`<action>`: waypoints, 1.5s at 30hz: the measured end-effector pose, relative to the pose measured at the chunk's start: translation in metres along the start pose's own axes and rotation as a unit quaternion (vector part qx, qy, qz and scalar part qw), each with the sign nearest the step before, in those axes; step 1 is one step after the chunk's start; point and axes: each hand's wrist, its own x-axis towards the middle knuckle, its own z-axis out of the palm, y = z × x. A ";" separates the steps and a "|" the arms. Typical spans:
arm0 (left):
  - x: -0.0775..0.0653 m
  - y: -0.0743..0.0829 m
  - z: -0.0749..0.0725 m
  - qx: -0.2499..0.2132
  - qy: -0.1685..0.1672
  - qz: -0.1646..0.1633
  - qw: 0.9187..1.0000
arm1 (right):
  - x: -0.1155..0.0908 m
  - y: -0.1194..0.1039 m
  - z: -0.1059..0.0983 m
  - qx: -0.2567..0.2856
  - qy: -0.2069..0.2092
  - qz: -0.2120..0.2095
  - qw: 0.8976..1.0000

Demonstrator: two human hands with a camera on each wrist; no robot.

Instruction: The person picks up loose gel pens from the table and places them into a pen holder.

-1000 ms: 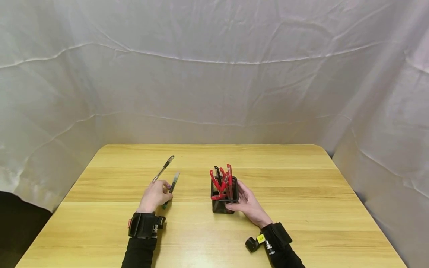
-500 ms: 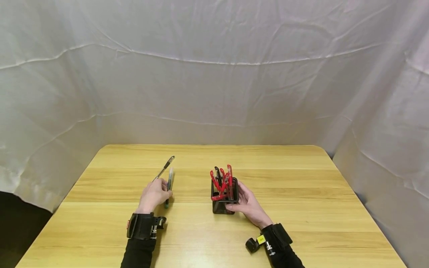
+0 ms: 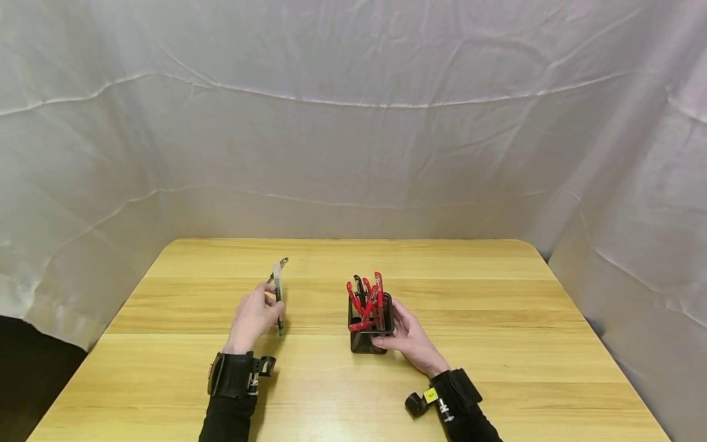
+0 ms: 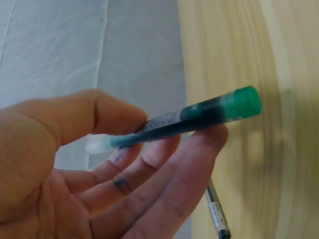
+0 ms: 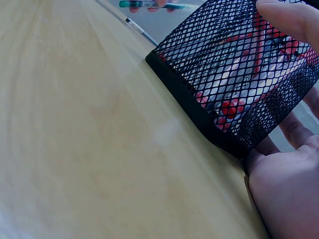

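Note:
Thumb and fingers of my left hand (image 3: 253,318) pinch a pen with a green end and a pale clear cap (image 4: 202,114). In the left wrist view it is raised off the wood, green end toward the right. Behind that hand in the head view lies a second pen, black and clear (image 3: 284,263), partly hidden. My right hand (image 3: 411,345) grips the right side of a black mesh pen holder (image 5: 194,64), thumb in front and fingers behind. The holder stands on the table with several red pens (image 3: 369,307) and a black one (image 3: 359,286) in it.
The light wooden table (image 3: 497,319) spans the front, with rounded far corners. Pale grey cloth (image 3: 353,141) hangs behind it and along both sides. A wrist camera (image 3: 417,404) juts out beside the right forearm, close over the tabletop.
The green-ended pen has swung from slanting to nearly straight up and down in the head view and has risen. My left hand has shifted slightly away from me. The right hand and holder stay put.

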 end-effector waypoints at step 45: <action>-0.024 0.065 -0.010 -0.175 0.289 0.336 0.879 | 0.003 0.005 -0.003 -0.001 -0.004 -0.005 1.000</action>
